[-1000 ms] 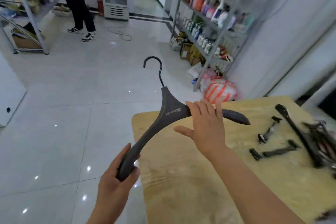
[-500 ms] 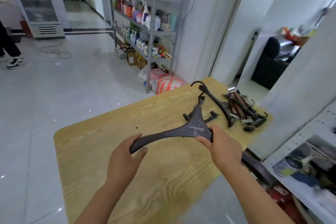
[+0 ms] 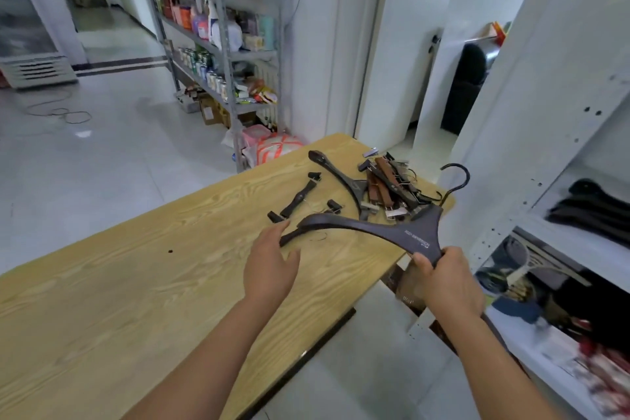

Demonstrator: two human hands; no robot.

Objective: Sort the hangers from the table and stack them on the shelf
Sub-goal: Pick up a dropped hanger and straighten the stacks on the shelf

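At the pale wooden bench point(image 3: 136, 300) edge, your right hand point(image 3: 446, 280) fingers clamp the dark curved wooden hanger point(image 3: 392, 232), probably for shelving; left hand point(image 3: 272, 262) fingers slack.

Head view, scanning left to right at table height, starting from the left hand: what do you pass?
Left hand over the light wooden table → pile of brown wooden clip hangers → right hand gripping the dark curved hanger → stack of dark hangers on the white shelf.
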